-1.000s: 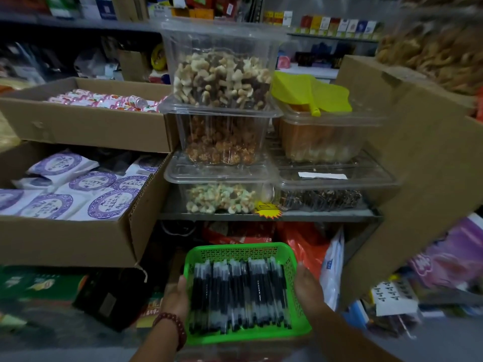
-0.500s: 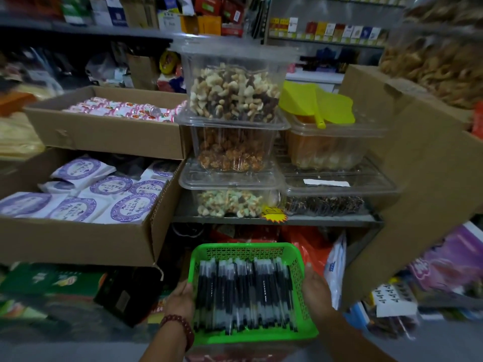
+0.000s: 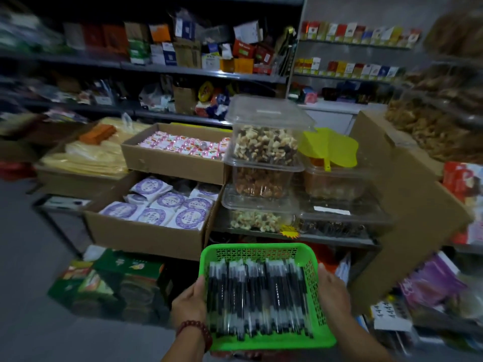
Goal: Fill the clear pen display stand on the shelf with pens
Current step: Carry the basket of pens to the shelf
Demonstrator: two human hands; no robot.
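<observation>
View swung left | left hand [image 3: 189, 300], right hand [image 3: 333, 291] grip green basket [image 3: 251, 248] — pens [image 3: 258, 301] inside

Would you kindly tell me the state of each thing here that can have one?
green plastic mesh basket: held, full of pens.
black-and-clear pens: lying side by side in basket.
left hand: grips basket's left side.
right hand: grips basket's right side.
top clear plastic snack tub: lid shut, stacked.
brown cardboard box of purple-labelled packets: open.

A small shop: metal shelves [image 3: 203, 71] of boxed goods [image 3: 167, 52], open cartons [image 3: 146, 239] of packets [image 3: 170, 202], clear tubs [image 3: 269, 113] of snacks [image 3: 264, 146].
</observation>
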